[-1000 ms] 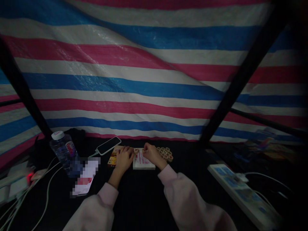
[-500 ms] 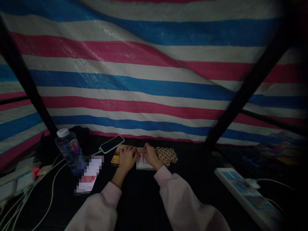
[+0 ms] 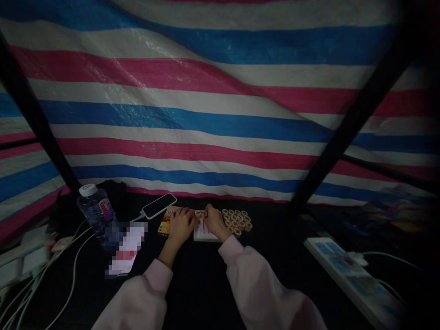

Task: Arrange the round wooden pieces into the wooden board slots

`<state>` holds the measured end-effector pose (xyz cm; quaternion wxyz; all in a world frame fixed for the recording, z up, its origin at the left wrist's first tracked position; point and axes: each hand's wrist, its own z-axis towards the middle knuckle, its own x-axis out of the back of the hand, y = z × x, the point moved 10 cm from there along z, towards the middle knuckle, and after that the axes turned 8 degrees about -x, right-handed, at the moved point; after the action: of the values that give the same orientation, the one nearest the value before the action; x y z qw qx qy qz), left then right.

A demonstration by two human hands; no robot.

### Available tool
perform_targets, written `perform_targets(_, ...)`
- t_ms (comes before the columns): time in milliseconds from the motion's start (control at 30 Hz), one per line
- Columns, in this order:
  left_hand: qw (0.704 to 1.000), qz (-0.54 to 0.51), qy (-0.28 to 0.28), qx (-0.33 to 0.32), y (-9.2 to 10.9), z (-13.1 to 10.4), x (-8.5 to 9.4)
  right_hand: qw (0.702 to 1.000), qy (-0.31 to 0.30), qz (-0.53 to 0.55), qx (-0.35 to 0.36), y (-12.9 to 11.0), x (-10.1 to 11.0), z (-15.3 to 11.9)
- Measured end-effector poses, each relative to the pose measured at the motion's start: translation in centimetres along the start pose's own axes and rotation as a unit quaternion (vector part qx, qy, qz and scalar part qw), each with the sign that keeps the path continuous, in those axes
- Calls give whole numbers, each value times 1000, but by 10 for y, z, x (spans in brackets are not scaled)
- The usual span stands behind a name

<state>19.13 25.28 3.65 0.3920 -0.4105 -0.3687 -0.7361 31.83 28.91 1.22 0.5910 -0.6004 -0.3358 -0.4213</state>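
My left hand [image 3: 182, 224] rests over a yellow and brown box [image 3: 165, 222], its fingers spread on top. My right hand [image 3: 213, 220] is closed in a pinch on a round Chinese chess piece [image 3: 206, 214], at the far edge of a white box [image 3: 203, 234] with red markings. Beside it, just left, lies another chess piece [image 3: 198, 213]. To the right of my right hand, several round wooden Chinese chess pieces [image 3: 237, 220] are grouped close together on the black table. My right hand hides part of the white box.
On the left are a clear bottle [image 3: 96, 208] with a white cap, a phone [image 3: 160, 206] on a cable and a partly pixelated phone [image 3: 132, 252]. White cables and chargers [image 3: 36, 259] lie at far left. A power strip [image 3: 343, 270] stands right. Striped sheeting [image 3: 192, 110] hangs behind.
The view has shifted very slightly. Both hands stay in place over the boxes, with no clear movement of the chess pieces.
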Motion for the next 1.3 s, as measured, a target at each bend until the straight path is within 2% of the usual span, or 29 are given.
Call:
perform_targets(133,1000,-3,-1,-4,0,0,0,1000,-3,3,-1,-2,4,-3)
perform_targets(267,1000,-4,-3,-2,0,-1,0,999,4,39,17,1,28,-9)
perform_targets(433,1000,-3,-12,5,-2,0,-2,1000,-13,14,-24,37,71,-16)
perform_targets(567,1000,-5,-26,15,-3,0,-4,997,-59,-14,-37,74,87,-25)
perform_targets(667,999,-3,-30,15,-2,0,-2,996,-76,-7,-39,95,88,-33)
perform_targets(767,999,-2,-30,14,-1,-1,0,995,-95,-6,-43,105,80,-43)
perform_targets(833,999,-2,-32,17,-1,-1,-1,994,-98,-15,-43,106,74,-49)
perform_targets(1067,1000,-4,-22,9,-1,-2,0,996,-37,-50,-57,101,64,-57)
perform_targets(1300,1000,-2,-18,10,-2,-2,-1,995,-49,-64,-58,104,58,-54)
